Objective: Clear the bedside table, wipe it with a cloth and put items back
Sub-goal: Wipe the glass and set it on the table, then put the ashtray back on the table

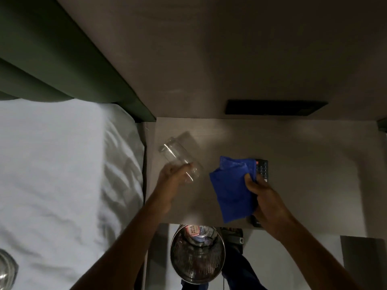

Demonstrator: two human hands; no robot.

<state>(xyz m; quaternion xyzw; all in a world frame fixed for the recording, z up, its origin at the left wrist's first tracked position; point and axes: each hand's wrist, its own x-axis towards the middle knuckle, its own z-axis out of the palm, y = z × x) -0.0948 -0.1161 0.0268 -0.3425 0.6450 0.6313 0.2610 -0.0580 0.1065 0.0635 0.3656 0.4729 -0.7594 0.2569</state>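
**Glass in hand over the table: move it with care**

Left hand (171, 176) fingers wrap the tilted glass (180, 159) above the bedside table (293, 164). Right hand (266, 197) pinches the blue cloth (232, 191) against the remote (262, 169). Grip low, keep glass level, move slowly.

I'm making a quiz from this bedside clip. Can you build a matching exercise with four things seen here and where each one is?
Things:
1. clear glass
2. blue cloth
3. remote control
4. metal bin

Places:
A. on the floor below the table's front edge
B. in the left hand, tilted over the table
C. partly under the cloth, in the right hand
D. in the right hand

Pairs: 1-B, 2-D, 3-C, 4-A
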